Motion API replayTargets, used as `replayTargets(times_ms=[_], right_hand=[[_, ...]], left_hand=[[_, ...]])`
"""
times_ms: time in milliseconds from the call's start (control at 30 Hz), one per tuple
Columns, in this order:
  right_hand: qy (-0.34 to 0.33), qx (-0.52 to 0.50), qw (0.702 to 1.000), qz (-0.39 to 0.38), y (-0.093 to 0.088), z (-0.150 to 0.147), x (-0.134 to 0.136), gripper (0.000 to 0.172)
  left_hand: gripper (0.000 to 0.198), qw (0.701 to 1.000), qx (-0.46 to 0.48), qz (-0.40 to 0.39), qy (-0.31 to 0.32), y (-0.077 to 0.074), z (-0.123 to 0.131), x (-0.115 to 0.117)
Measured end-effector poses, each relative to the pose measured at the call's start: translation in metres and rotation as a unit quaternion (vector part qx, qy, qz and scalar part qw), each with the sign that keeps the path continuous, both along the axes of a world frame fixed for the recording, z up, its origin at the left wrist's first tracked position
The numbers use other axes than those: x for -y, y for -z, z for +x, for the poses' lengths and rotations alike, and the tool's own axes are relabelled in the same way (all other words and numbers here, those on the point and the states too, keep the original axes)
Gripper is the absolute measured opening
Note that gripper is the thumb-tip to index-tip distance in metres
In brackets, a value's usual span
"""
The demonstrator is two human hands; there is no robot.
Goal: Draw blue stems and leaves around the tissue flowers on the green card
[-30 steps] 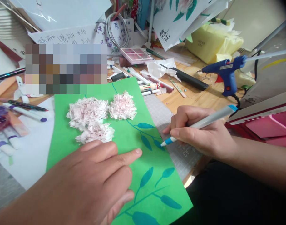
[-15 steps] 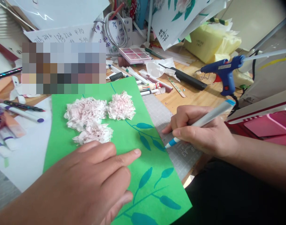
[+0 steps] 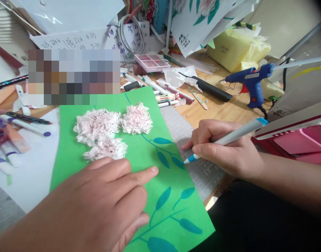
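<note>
A sheet of green paper lies in front of me, bearing pale pink crumpled-paper flowers and blue-green drawn stems and leaves. My left hand rests on the sheet below the flowers, index finger stretched out, the others loosely bent, holding nothing. In my right hand is a white marker with blue ends, gripped like a pen. Its tip meets a drawn leaf at the sheet's right edge.
Beneath the sheet's right side lies a grey cutting mat. A blue glue gun stands behind my right hand. Several markers lie on the left. A pink palette and a black tool are at the back.
The marker in my right hand has tilted lower, and its tip has moved slightly left and up along the leaf. My left hand stays in place.
</note>
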State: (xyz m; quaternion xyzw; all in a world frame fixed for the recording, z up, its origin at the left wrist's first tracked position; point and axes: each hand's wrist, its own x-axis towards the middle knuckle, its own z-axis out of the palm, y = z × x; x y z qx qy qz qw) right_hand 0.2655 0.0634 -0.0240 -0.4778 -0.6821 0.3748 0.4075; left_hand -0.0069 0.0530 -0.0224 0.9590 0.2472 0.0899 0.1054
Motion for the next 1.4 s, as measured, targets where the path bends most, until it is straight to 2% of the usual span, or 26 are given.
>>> replayTargets(times_ms=[100, 167, 667, 833, 933, 1133, 1267, 1400], right_hand=[[-0.040, -0.034, 0.998, -0.039, 0.001, 0.003, 0.001, 0.028], [-0.044, -0.048, 0.997, -0.045, 0.001, 0.004, 0.002, 0.029], [-0.026, -0.062, 0.996, -0.064, 0.001, 0.003, 0.001, 0.027], [-0.024, -0.084, 0.993, -0.084, 0.003, 0.003, 0.002, 0.025], [-0.011, -0.132, 0.987, -0.095, 0.006, 0.003, 0.001, 0.026], [0.062, -0.256, 0.963, -0.055, -0.005, 0.001, -0.005, 0.024], [0.087, -0.256, 0.962, -0.031, -0.012, -0.004, -0.010, 0.027], [0.041, -0.198, 0.979, -0.026, -0.005, -0.016, -0.018, 0.022]], left_hand=[[0.027, 1.000, 0.000, 0.003, -0.001, -0.001, 0.001, 0.000], [0.026, 1.000, -0.002, 0.000, 0.003, -0.003, 0.002, 0.000], [0.024, 1.000, -0.003, -0.007, -0.005, -0.001, 0.001, 0.002], [0.020, 1.000, 0.018, -0.008, -0.002, -0.002, 0.000, 0.002], [0.019, 1.000, 0.028, -0.008, -0.008, -0.006, 0.001, 0.003], [0.022, 0.998, 0.055, -0.013, -0.016, -0.021, 0.003, 0.004], [0.022, 0.998, 0.050, 0.026, -0.034, -0.023, 0.002, 0.003], [0.023, 0.997, 0.007, 0.051, -0.055, -0.018, 0.003, 0.000]])
